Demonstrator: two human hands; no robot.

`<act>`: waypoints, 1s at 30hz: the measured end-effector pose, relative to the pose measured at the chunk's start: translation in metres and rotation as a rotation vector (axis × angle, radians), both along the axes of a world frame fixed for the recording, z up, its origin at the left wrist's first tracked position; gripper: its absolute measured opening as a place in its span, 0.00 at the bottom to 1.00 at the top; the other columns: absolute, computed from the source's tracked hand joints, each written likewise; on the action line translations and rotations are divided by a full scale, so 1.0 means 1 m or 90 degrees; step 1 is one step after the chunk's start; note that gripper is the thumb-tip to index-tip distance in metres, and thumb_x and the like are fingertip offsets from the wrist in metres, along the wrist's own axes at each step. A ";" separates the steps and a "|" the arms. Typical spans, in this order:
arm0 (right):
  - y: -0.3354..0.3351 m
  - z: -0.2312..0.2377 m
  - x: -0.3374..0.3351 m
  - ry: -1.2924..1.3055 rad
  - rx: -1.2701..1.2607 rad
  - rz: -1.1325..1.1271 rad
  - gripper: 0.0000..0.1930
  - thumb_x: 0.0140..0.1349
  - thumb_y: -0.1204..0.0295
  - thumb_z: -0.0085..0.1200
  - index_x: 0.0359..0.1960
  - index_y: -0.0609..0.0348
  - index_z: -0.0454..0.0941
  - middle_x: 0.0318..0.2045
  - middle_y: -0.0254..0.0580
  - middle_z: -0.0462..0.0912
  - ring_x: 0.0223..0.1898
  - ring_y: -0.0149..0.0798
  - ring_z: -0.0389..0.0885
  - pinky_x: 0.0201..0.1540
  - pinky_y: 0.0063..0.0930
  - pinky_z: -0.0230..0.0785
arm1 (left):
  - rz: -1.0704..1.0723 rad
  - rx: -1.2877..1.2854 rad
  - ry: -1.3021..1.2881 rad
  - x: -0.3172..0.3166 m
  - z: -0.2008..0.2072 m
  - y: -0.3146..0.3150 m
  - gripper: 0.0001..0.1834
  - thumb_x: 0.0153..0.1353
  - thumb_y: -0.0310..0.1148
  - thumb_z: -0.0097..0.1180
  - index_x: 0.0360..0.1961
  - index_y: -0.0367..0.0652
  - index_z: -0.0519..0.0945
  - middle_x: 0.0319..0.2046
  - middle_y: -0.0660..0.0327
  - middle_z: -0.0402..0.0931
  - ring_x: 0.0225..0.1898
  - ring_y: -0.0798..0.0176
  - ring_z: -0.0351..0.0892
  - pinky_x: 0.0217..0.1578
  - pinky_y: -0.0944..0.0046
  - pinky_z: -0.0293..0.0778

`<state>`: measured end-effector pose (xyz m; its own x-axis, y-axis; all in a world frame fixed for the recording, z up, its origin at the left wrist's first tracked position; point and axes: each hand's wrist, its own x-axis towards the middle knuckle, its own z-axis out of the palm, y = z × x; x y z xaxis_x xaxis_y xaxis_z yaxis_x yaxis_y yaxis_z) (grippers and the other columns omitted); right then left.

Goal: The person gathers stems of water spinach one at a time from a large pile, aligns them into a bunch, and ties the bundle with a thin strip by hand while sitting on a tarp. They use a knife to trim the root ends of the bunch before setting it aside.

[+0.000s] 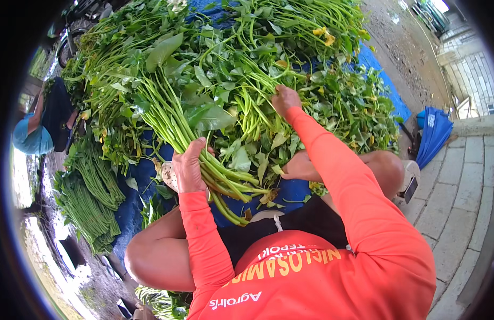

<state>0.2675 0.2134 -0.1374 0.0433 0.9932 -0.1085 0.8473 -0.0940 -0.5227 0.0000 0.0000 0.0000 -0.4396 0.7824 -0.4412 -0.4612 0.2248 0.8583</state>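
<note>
My left hand (190, 166) is wrapped round a thick bunch of water spinach (169, 120). The cut ends of its stems point toward my lap, and the leafy tops lie away from me on the heap. Farther off and to the right, my right hand (286, 101) is closed on a few green water spinach stems (264, 84) at the heap's near side; leaves partly hide what its fingers grip. The heap of loose water spinach (225, 26) spreads wide in front of me, with some yellowed leaves among the green.
A blue tarp (383, 74) lies under the heap. Tidy stacked bundles of long green stems (89, 208) rest at the left. Beyond them is another person (33, 136). A folded blue umbrella (435, 133) stands at the right, by grey paving blocks (455, 186). My bent legs flank the near stems.
</note>
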 end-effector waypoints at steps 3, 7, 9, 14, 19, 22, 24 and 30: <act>0.029 0.054 0.021 -0.093 0.085 0.088 0.17 0.61 0.65 0.68 0.51 0.57 0.87 0.47 0.50 0.90 0.45 0.46 0.89 0.49 0.47 0.78 | 0.031 0.031 -0.014 0.008 -0.006 0.006 0.13 0.61 0.33 0.69 0.43 0.36 0.82 0.26 0.55 0.83 0.23 0.62 0.83 0.26 0.64 0.81; 0.023 0.165 0.034 0.495 -0.036 0.079 0.09 0.67 0.71 0.66 0.47 0.59 0.86 0.29 0.29 0.79 0.27 0.24 0.69 0.29 0.23 0.61 | -0.003 0.014 -0.006 -0.010 -0.011 0.004 0.13 0.61 0.33 0.69 0.41 0.36 0.82 0.24 0.57 0.82 0.22 0.62 0.83 0.24 0.63 0.81; 0.004 0.209 0.035 0.536 -0.017 0.100 0.10 0.69 0.67 0.66 0.46 0.59 0.86 0.28 0.27 0.77 0.26 0.22 0.68 0.27 0.22 0.59 | 0.002 0.031 -0.027 -0.011 -0.014 0.004 0.12 0.61 0.33 0.69 0.40 0.36 0.82 0.24 0.56 0.82 0.21 0.62 0.82 0.24 0.62 0.81; -0.034 0.247 0.057 0.696 -0.105 0.064 0.13 0.73 0.65 0.61 0.50 0.63 0.85 0.29 0.25 0.77 0.28 0.21 0.72 0.30 0.20 0.65 | -0.024 0.028 -0.032 -0.003 -0.014 0.009 0.13 0.60 0.34 0.70 0.39 0.35 0.83 0.24 0.56 0.82 0.21 0.62 0.83 0.23 0.62 0.82; -0.073 0.233 0.065 0.781 -0.122 0.058 0.12 0.73 0.68 0.62 0.52 0.61 0.84 0.38 0.28 0.84 0.33 0.21 0.77 0.36 0.19 0.73 | -0.056 0.008 -0.046 0.005 -0.012 0.009 0.14 0.59 0.33 0.72 0.40 0.35 0.83 0.25 0.57 0.82 0.22 0.62 0.84 0.23 0.62 0.83; -0.085 0.223 0.055 0.756 -0.108 0.090 0.13 0.72 0.67 0.63 0.53 0.59 0.83 0.40 0.27 0.85 0.36 0.20 0.77 0.36 0.17 0.70 | -0.042 0.024 -0.052 0.004 -0.027 0.010 0.14 0.59 0.32 0.72 0.40 0.35 0.83 0.25 0.58 0.82 0.22 0.62 0.84 0.23 0.62 0.82; -0.101 0.221 0.045 0.715 -0.049 0.064 0.13 0.72 0.68 0.64 0.54 0.58 0.83 0.40 0.24 0.84 0.37 0.18 0.76 0.38 0.14 0.67 | -0.061 0.020 -0.047 0.007 -0.037 0.010 0.13 0.58 0.31 0.72 0.40 0.34 0.84 0.25 0.58 0.82 0.22 0.63 0.83 0.23 0.62 0.82; -0.119 0.210 0.015 0.519 0.208 0.150 0.13 0.70 0.76 0.65 0.55 0.62 0.83 0.42 0.29 0.85 0.40 0.23 0.79 0.44 0.20 0.74 | -0.080 0.053 -0.110 0.037 -0.049 0.016 0.16 0.57 0.30 0.72 0.45 0.37 0.84 0.32 0.62 0.83 0.28 0.66 0.82 0.31 0.63 0.80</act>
